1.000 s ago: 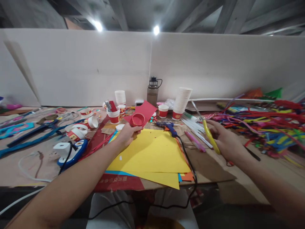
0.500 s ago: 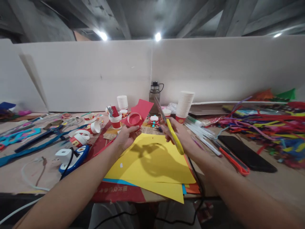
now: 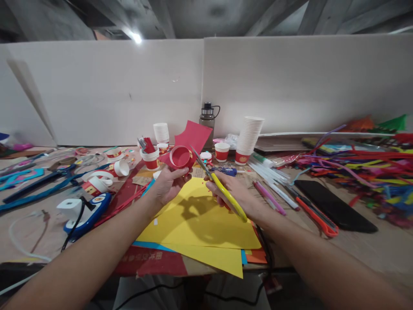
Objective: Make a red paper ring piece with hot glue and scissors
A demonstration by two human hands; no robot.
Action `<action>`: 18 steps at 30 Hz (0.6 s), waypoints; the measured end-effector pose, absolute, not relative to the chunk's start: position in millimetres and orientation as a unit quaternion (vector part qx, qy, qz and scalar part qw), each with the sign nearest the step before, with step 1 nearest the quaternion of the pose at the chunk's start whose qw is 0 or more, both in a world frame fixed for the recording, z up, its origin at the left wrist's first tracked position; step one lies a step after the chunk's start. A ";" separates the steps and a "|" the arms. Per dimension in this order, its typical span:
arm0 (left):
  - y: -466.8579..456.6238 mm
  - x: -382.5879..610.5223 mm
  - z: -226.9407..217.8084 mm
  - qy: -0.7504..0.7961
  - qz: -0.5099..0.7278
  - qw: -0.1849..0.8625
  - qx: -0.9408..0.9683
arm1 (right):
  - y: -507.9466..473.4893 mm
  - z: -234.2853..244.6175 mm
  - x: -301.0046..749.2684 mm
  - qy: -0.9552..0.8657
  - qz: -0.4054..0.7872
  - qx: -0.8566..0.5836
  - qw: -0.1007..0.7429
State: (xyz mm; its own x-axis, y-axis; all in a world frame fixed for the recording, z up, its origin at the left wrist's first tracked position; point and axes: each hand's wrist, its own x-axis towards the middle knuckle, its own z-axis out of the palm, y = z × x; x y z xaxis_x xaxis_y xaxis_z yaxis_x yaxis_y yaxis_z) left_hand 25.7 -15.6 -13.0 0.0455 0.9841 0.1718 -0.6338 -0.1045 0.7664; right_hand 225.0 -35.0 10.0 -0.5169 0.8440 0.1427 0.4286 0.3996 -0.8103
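Note:
My left hand (image 3: 167, 184) is closed on a red paper ring (image 3: 180, 156) with a red paper sheet (image 3: 190, 137) attached behind it, lifted above the table. My right hand (image 3: 237, 196) grips yellow-handled scissors (image 3: 226, 196); their blade tips point up and left and reach the ring's right edge. Below both hands lie yellow paper sheets (image 3: 200, 224) over blue and orange ones.
A water bottle (image 3: 207, 122), stacked paper cups (image 3: 248, 138), and a cup of tools (image 3: 150, 156) stand at the back. A glue gun (image 3: 226, 171), pens (image 3: 269, 198), an orange cutter (image 3: 314, 215), a black phone (image 3: 334, 211) and pipe cleaners (image 3: 358, 165) lie right. A power adapter (image 3: 71, 209) lies left.
My right hand has brought the scissors leftwards from the right side of the table to the red ring. My left hand has raised the ring and red paper slightly.

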 end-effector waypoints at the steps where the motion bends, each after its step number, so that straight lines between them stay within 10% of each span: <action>1: -15.9 25.9 -13.6 0.239 0.646 0.622 0.372 | -35.3 9.8 224.6 -0.787 0.372 -0.403 0.282; 18: -17.1 27.3 -14.9 0.248 0.648 0.618 0.370 | -36.2 1.8 220.3 -0.773 0.367 -0.407 0.320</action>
State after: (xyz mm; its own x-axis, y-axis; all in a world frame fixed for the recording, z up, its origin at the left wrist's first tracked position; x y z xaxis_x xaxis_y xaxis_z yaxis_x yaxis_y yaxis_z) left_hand 27.3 -17.1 -14.9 0.0383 0.9842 0.1728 -0.6181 -0.1125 0.7780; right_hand 220.3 -36.2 1.8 -0.4635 0.8642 0.1958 0.3938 0.3988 -0.8282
